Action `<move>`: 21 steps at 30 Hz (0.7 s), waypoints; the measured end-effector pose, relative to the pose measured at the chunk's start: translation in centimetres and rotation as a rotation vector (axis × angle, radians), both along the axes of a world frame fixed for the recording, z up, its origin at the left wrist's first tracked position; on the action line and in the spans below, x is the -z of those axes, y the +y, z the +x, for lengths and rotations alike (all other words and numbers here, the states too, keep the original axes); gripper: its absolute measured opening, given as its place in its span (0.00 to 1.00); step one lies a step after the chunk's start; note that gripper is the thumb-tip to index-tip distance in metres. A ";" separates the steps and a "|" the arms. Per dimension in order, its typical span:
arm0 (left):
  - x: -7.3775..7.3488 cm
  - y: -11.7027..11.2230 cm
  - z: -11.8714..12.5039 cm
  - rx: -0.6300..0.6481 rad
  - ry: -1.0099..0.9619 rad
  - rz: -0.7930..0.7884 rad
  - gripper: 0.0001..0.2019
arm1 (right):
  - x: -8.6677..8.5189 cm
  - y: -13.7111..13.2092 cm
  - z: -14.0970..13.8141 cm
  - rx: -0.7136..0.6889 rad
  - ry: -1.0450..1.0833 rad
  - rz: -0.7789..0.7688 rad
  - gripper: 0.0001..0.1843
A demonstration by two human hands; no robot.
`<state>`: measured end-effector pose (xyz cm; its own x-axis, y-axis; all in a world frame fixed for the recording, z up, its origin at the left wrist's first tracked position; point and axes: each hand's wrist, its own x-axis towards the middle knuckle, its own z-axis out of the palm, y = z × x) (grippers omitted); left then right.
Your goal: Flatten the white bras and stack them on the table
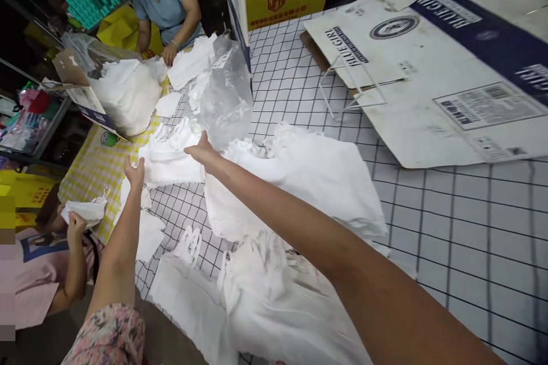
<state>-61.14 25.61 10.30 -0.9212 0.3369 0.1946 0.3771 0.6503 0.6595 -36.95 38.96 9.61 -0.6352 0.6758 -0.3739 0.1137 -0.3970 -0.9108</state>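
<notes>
A white camisole-like garment (173, 165) lies on the grid-patterned table, its gathered edge toward the far side. My left hand (135, 172) is at its left edge, thumb and fingers apart. On the opposite side, my right hand (202, 152) rests at the garment's right edge, with thumb and forefinger spread. Neither hand shows a closed grip. Under and beside my right forearm spreads a stack of white garments (299, 165). Closer to me are a heap of white garments (274, 296) and a strappy white top (188, 285).
A flattened carton (428, 79) and a white wire stand (351, 93) are on the right. Beyond my hands are a clear plastic bag (229, 96) and a full carton (96, 105). One co-worker (171, 5) sits across; another (51, 268), at left, holds white cloth (88, 212).
</notes>
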 end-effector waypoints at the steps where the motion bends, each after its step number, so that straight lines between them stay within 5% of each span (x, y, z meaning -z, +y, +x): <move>1: -0.6 0.0 2.0 0.017 0.072 0.028 0.30 | -0.6 -0.6 1.8 0.012 0.020 0.022 0.59; 4: -3.1 1.1 11.2 0.244 0.331 0.236 0.33 | -0.9 -2.4 10.1 0.093 0.176 0.143 0.50; 6: -4.7 3.0 20.2 0.592 0.437 0.489 0.34 | -0.1 -3.3 17.6 0.210 0.271 0.245 0.39; 8: -5.4 5.5 30.9 0.957 0.280 0.614 0.29 | 1.1 -3.7 26.2 0.415 0.282 0.339 0.28; 10: -4.1 8.4 42.1 1.262 -0.065 0.468 0.26 | 2.4 -3.6 35.2 0.683 0.217 0.460 0.21; 13: 1.9 13.0 57.5 1.356 -0.452 0.266 0.29 | 4.6 -2.2 48.6 1.062 0.005 0.648 0.16; 16: 10.0 17.2 68.2 1.443 -0.271 0.054 0.41 | 7.6 0.6 60.4 1.209 -0.240 0.748 0.17; 18: 14.3 19.2 71.8 1.602 -0.062 -0.133 0.45 | 9.8 3.0 66.9 1.156 -0.417 0.785 0.18; 21: 17.9 20.8 72.9 1.675 0.170 -0.288 0.50 | 12.8 7.5 74.4 0.989 -0.683 0.830 0.21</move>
<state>11.80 46.39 -7.63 0.4729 0.8810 0.0105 0.7688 -0.4184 0.4837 37.41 46.43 -3.22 0.3446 0.8892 0.3010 0.6072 0.0334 -0.7938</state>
